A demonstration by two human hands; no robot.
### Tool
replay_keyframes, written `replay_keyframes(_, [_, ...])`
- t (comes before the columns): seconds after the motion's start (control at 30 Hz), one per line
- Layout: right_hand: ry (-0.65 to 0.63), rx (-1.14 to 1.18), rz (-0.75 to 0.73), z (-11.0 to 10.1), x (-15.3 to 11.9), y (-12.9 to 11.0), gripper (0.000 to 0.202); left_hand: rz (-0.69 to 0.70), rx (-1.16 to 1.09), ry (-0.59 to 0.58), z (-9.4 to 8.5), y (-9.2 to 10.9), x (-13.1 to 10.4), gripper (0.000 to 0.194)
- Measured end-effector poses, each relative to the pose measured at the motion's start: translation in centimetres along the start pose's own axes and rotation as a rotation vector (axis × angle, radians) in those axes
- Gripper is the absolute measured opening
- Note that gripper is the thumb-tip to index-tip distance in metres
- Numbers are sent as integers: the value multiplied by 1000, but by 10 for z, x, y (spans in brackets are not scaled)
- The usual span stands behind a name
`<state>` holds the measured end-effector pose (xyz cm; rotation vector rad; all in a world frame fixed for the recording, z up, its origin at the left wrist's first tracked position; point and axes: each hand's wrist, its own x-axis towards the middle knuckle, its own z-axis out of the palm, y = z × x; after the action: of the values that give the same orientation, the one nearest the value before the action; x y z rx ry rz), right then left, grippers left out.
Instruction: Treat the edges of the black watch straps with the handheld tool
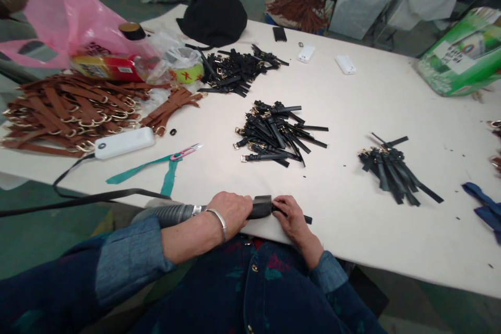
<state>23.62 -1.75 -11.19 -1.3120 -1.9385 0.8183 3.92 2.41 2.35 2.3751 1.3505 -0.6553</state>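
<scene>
- Right hand [293,217]: fingers bent in a narrow pinch on a black strap [308,220]; one strap end projects past the hand to the right.
- Left hand [229,211]: fingers wrapped around a black nozzle [262,206]; back of the hand faces up.
- Strap position: at the front table edge, at the mouth of the nozzle; contact between the two is hidden by the right fingers.
- Left arm: enters from the lower left, forearm nearly level, bracelet [219,222] at the wrist, denim cuff [129,255] turned back.
- Right arm: rises from the lower right, forearm angled up and inward.
- Hose [168,214]: grey, ribbed, joined behind the nozzle by a metal clamp [196,210].
- Table [344,115]: black buckled straps [274,130] piled beyond the hands; a smaller black bunch [391,167] to the right.
- Left side of table: pink-handled snips [183,152] on green ribbon [136,171]; brown straps [70,107] beyond.
- Writing: the green bag [462,57] bears a white label [456,56], and the red-and-yellow package [113,66] bears print; neither is legible.
</scene>
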Motion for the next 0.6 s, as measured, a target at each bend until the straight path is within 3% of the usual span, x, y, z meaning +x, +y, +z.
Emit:
replay_keyframes(0.13, [8, -2, -8, 1, 0, 3, 31, -24, -27, 4, 1, 1, 1, 29])
replay_keyframes(0.37, [27, -43, -23, 5, -3, 6, 30, -40, -16, -28, 6, -17, 5, 39])
replay_keyframes(0.6, [31, -66, -33, 5, -3, 5, 30, -137, -35, -106, -12, -21, -6, 35])
